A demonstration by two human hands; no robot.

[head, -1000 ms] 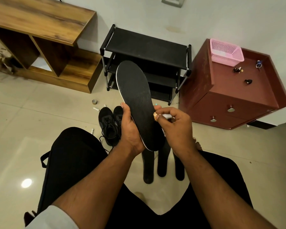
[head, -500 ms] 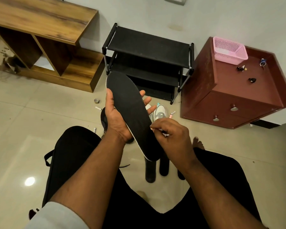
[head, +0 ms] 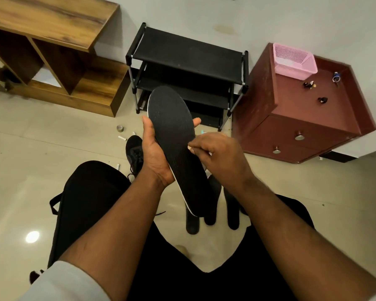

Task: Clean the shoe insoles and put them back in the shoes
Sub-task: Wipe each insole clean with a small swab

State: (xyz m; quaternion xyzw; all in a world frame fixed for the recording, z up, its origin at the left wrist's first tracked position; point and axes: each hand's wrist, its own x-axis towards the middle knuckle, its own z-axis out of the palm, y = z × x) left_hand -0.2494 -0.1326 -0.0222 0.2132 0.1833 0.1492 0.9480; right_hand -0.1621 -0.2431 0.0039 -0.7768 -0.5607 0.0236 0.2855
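A long black insole point(head: 174, 135) with a white edge is held up in front of me, toe end pointing away. My left hand point(head: 154, 153) grips it from the left side, thumb on top and fingers underneath. My right hand point(head: 217, 155) pinches a small pale thing against the insole's right edge; what it is I cannot tell. A black laced shoe point(head: 134, 152) stands on the floor behind my left hand. Three more black insoles point(head: 191, 227) lie on the tiles between my knees, partly hidden.
A black shoe rack point(head: 189, 59) stands against the wall ahead. A dark red drawer cabinet point(head: 302, 118) with a pink basket point(head: 293, 61) is at the right, a wooden shelf unit point(head: 52, 40) at the left. Small bits litter the floor near a tape roll point(head: 119, 128).
The insole and my left hand shifted a little up and left in view. My right hand moved from the insole's heel part up along its right edge.
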